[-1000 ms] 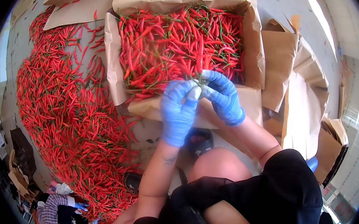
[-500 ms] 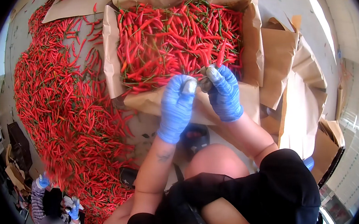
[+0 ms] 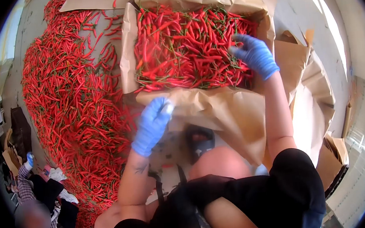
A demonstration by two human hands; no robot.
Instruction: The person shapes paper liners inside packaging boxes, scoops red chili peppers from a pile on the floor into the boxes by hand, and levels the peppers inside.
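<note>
Red chillies with green stems (image 3: 185,48) fill a box lined with brown paper (image 3: 128,53). My right hand (image 3: 255,54), in a blue glove, is over the box's right part with its fingers apart and nothing visibly held. My left hand (image 3: 152,124), also gloved in blue with whitish fingertips, is below the box's near left corner, beside the paper flap (image 3: 225,110). Its fingers are pressed together, and what they hold, if anything, is hidden. A large heap of red chillies (image 3: 73,106) lies on the floor to the left.
Another person (image 3: 30,188) with blue gloves sits by the heap at the lower left. Brown paper and cardboard (image 3: 311,102) stand right of the box. A cardboard sheet (image 3: 94,0) lies at the top left. A dark shoe (image 3: 200,140) is below the box.
My hands have parted from near each other at the box's front edge. The right moved up and right and opened; the left moved down and left. The other person's arms have spread.
</note>
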